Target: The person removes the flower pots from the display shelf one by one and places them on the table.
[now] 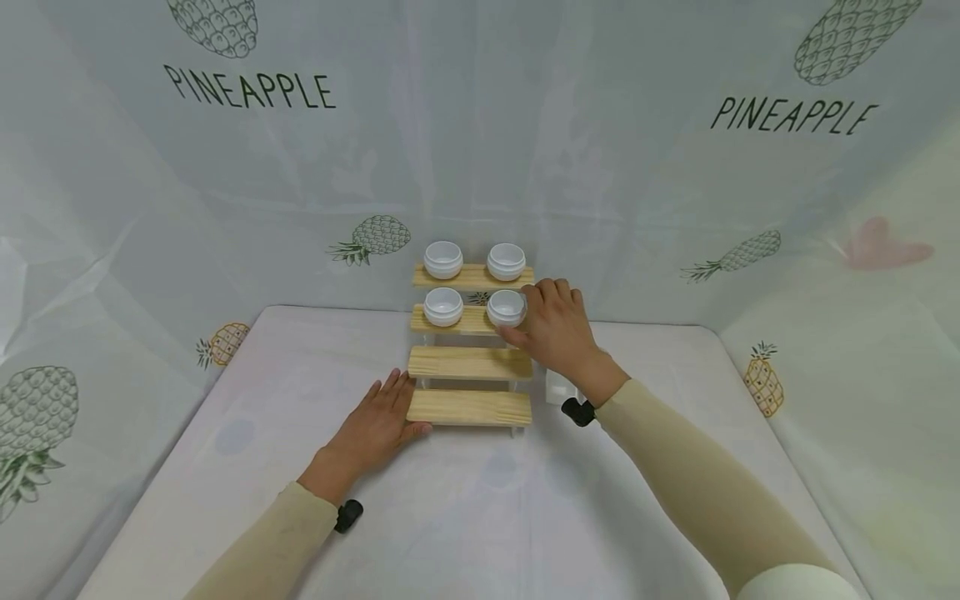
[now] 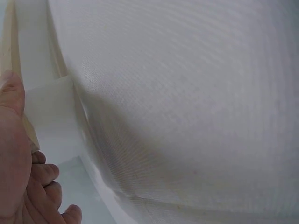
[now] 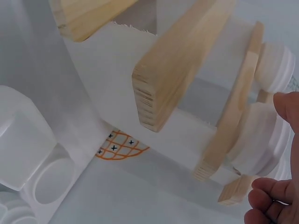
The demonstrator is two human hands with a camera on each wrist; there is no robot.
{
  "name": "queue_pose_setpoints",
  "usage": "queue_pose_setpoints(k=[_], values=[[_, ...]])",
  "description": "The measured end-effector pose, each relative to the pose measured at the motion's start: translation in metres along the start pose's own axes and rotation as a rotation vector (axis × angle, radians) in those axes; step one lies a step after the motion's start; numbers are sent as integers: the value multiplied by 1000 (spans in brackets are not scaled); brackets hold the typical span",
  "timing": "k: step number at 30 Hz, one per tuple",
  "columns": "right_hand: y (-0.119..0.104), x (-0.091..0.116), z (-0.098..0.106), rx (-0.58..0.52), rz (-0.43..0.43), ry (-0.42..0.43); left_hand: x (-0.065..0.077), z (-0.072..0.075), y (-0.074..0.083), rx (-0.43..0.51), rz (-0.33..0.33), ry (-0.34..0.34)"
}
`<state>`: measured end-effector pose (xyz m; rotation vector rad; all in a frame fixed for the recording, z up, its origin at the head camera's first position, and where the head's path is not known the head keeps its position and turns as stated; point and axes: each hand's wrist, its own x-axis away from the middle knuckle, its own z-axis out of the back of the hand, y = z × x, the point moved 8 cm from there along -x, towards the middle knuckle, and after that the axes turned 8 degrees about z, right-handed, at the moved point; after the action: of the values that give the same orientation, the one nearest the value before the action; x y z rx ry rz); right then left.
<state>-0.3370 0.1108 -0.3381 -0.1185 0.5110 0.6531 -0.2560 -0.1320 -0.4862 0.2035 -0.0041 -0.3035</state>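
Note:
A stepped rack with white sides carries several pale wooden boards, the lowest board (image 1: 469, 407) at the front. My right hand (image 1: 561, 327) holds a small white cup (image 1: 506, 309) at the right end of the second board from the back, its thumb on the near side and fingers on the far right. In the right wrist view that cup (image 3: 261, 140) sits between thumb and fingertips, over the board. Another cup (image 1: 443, 307) stands left of it, with two more cups (image 1: 443, 260) on the back board. My left hand (image 1: 381, 423) rests against the rack's lower left end, fingers extended.
Beside the rack on the right, partly under my right wrist, is a white plastic piece (image 1: 561, 387); the right wrist view shows round openings in a white holder (image 3: 53, 179). A pineapple-printed curtain (image 1: 480, 167) hangs close behind the rack. Pale cloth covers the table (image 1: 465, 517).

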Motion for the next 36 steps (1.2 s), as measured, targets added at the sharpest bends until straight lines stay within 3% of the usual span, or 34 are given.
queue_pose_setpoints(k=[23,36], values=[[1,4,-3,-38,-13,30,1,0,2,1,-16,30],[-3,14,2,-16,37,57,0,-2,0,16,-3,3]])
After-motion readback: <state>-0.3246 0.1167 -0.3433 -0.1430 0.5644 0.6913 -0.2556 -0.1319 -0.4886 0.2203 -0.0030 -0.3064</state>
